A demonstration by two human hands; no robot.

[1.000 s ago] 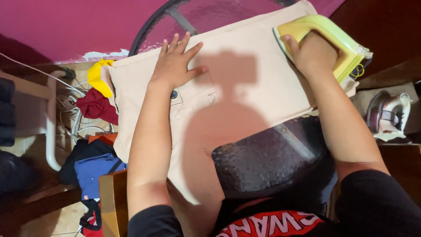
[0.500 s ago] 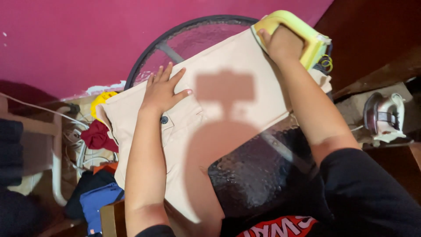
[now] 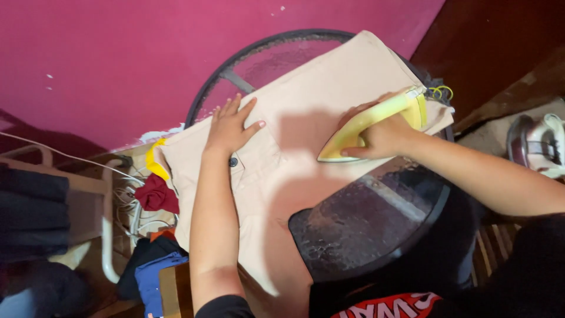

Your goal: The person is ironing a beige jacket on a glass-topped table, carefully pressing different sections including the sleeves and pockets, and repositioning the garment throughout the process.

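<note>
Beige trousers (image 3: 306, 147) spread flat across a round glass table (image 3: 365, 229), draped over its rim at 8 o'clock and reaching the far rim at 1 o'clock. Bare glass showing at 11 o'clock beyond the cloth and at 5 o'clock nearer the body; open cloth between the two hands. Magenta wall (image 3: 118, 65) close behind the table, dark wood to the right.

Left hand (image 3: 231, 126) open, fingers spread, pressed flat on the trousers just above a dark button (image 3: 233, 161). Right hand (image 3: 382, 136) closed around the handle of a yellow iron (image 3: 368, 123), soleplate down on the cloth, tip pointing toward 8 o'clock.

Against half a second ago: iron drawn back from the far corner at 1 o'clock to mid-cloth, nearer the left hand; left hand in much the same spot by the button.

No proper container in view; on the floor at 8 o'clock, a loose heap of red (image 3: 156, 194), yellow (image 3: 154, 162) and blue clothes (image 3: 150, 280) beside a white chair frame (image 3: 109, 235). A second iron (image 3: 538, 144) at 3 o'clock, well apart.
</note>
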